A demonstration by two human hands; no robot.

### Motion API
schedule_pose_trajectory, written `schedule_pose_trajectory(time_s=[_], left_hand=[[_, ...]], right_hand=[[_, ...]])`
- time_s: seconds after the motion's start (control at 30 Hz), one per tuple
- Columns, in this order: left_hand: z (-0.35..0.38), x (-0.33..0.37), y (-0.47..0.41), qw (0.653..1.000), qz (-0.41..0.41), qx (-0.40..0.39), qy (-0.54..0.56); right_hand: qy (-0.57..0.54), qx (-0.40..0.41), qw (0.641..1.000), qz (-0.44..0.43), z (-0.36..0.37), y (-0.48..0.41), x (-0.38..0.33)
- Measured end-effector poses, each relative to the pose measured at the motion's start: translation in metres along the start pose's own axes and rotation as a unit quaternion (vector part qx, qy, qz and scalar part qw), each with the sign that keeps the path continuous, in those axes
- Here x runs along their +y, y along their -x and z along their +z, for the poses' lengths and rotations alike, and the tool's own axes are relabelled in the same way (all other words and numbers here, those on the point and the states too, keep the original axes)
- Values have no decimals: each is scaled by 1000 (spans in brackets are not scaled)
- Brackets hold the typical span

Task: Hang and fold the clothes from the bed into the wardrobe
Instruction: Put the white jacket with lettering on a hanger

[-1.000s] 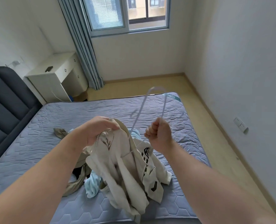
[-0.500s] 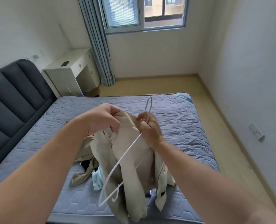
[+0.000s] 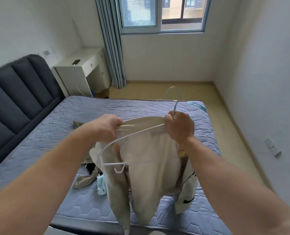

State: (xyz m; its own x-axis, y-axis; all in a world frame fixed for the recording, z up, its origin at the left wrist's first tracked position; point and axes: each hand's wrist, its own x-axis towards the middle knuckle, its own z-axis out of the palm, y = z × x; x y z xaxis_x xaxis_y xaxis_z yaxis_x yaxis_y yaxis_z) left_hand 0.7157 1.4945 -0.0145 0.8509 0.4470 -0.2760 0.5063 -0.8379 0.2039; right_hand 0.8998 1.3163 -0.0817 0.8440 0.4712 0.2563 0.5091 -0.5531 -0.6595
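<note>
Above the bed (image 3: 69,119) mid-frame, the left hand (image 3: 107,128) grips the beige jacket (image 3: 151,158) collar and the right hand (image 3: 180,126) grips collar plus white hanger (image 3: 124,138); best stretch it wide and slip the hanger in.

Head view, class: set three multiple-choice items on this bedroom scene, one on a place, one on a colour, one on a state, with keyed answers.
1. The desk stands: A) beside the headboard; B) against the right-hand wall; C) in the room's middle.
2. The hanger is: A) black; B) white; C) red.
3. The right hand: A) hangs empty; B) is spread flat; C) grips the hanger's neck.
Answers: 1 A, it adjoins the headboard. 2 B, white wire against the beige garment. 3 C, fingers curl round the neck.
</note>
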Motion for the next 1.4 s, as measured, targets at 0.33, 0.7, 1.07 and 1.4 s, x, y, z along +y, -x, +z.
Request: schedule_pose_trajectory(time_s=[0.33,0.7,1.07,1.4], left_hand=[[47,-24,-28,942,-110,268,170],[20,4,-31,910,-64,409,-20],[46,113,-27,902,58,332,269],[45,68,-28,921,149,355,53]], right_hand=[[191,117,966,-125,-26,-6,-10],[192,145,967,-85,-44,-1,-2],[153,184,960,-148,-31,13,-26],[138,194,959,-152,-32,24,-8]])
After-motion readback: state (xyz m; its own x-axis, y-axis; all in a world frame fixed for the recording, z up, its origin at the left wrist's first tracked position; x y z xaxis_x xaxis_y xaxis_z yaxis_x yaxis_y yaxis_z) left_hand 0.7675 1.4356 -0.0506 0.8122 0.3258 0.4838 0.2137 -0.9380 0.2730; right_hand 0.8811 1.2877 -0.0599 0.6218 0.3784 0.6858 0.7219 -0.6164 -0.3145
